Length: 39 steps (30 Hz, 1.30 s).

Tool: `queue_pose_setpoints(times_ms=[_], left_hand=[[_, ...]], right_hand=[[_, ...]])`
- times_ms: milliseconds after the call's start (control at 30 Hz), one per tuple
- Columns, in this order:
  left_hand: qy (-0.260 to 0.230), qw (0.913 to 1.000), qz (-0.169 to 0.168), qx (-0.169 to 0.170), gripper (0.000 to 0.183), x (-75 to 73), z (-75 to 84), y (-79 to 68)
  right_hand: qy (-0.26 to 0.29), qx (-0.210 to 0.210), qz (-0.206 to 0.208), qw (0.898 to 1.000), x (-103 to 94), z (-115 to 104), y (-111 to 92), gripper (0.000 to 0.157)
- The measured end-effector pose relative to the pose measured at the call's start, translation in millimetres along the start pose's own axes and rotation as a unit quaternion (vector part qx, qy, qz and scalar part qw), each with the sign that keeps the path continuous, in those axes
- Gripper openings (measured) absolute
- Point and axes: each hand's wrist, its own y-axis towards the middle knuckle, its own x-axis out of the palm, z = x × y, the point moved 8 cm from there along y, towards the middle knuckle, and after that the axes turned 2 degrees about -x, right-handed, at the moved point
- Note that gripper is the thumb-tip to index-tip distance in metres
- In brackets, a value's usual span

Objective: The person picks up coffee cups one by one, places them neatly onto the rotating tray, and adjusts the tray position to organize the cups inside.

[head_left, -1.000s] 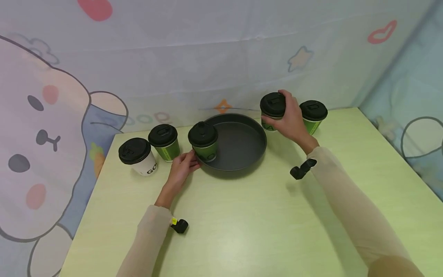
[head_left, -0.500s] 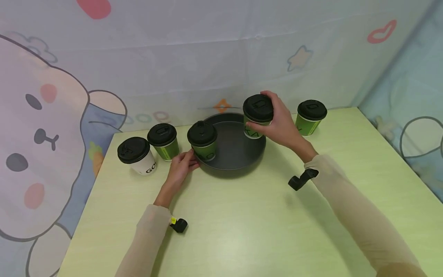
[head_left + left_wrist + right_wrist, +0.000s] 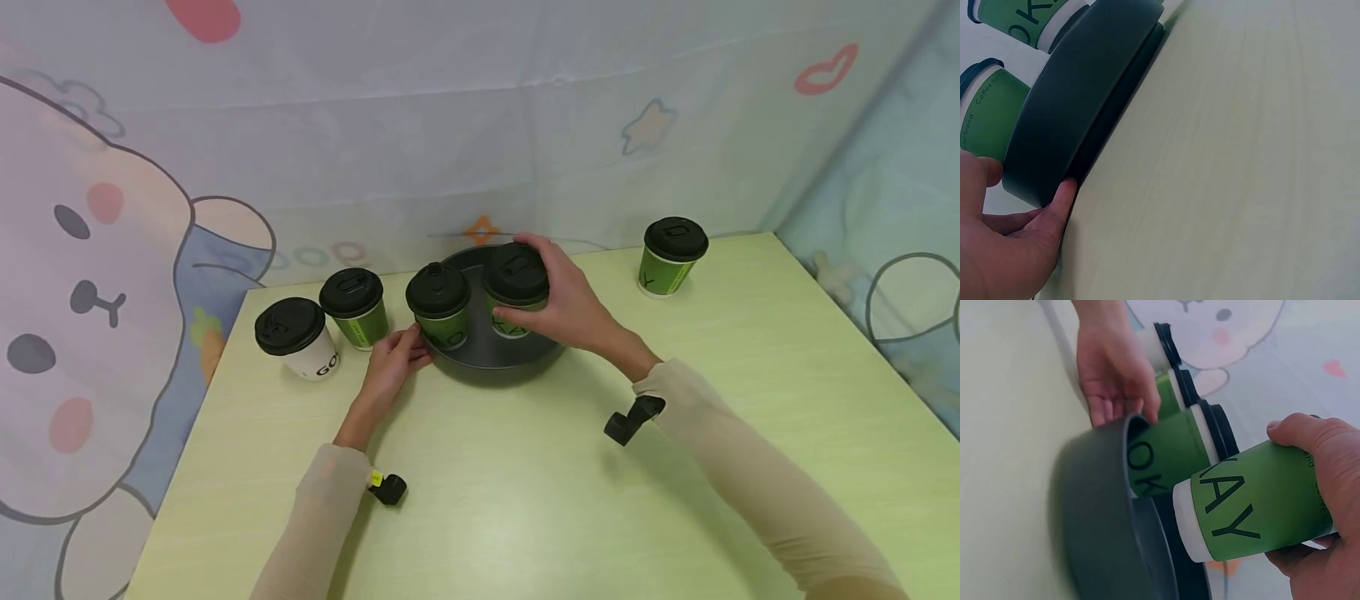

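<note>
A round dark grey pan (image 3: 480, 357) rests at the table's back. My left hand (image 3: 392, 367) grips its left rim; in the left wrist view the thumb is on the rim and fingers reach beneath the pan (image 3: 1079, 106). Inside the pan, by that hand, a green paper cup (image 3: 444, 327) with a black lid stands upright. My right hand (image 3: 573, 304) holds another green paper cup (image 3: 1260, 500) round its side, fingers and thumb wrapped about it. That cup is over the pan, right of the first cup, its white base appearing raised above the pan floor.
Left of the pan stand a white lidded cup (image 3: 311, 354) and a green lidded cup (image 3: 363, 325). Another green lidded cup (image 3: 664, 271) is at the back right. A printed cloth (image 3: 420, 125) hangs behind the pale table (image 3: 480, 483).
My right hand has carried its green paper cup leftward from beside the right-hand cup to over the pan, and lowered it. The left hand and pan stay in place.
</note>
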Motion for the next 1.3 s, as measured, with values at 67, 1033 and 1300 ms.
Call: queue_pose_setpoints(times_ms=[67,1033,1300], left_hand=[[0.0,1.0,0.001,0.0,0.048,0.0,-0.2,0.4],[0.003,0.9999,0.012,0.0,0.048,-0.9,0.0,-1.6],[0.002,0.9999,0.011,0.003,0.048,-0.3,0.1,-1.4]], right_hand=[[0.0,-0.005,-0.006,1.0,5.4,-1.9,-1.2,0.093],[-0.024,0.022,-0.051,0.998,53.0,17.0,-26.0,0.095],[-0.018,0.019,-0.05,0.998,56.4,18.6,-26.1,0.096]])
